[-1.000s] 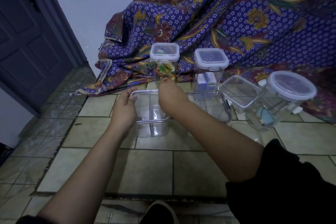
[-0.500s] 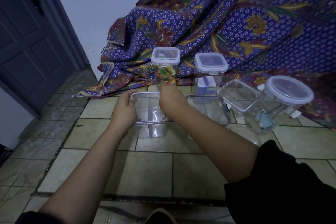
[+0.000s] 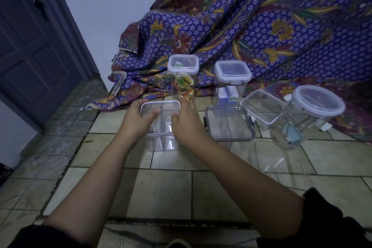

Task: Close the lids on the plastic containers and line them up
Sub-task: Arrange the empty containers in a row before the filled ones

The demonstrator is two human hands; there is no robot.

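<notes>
— On the tiled floor, where is it?
— The divided container sits dead ahead. The left hand and right hand grip its lid at nine and three o'clock.
— Risk?
— Uneven pressing might seat one edge only, or shove it into the tall jar at twelve.

Tall jar blocks rear; floor free nr front.

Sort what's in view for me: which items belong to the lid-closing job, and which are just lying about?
Job: left hand, right hand, divided container they hold, snack tall container, second tall container, flat square container, tilted square container, round container.
Lying about: batik cloth, door.
</notes>
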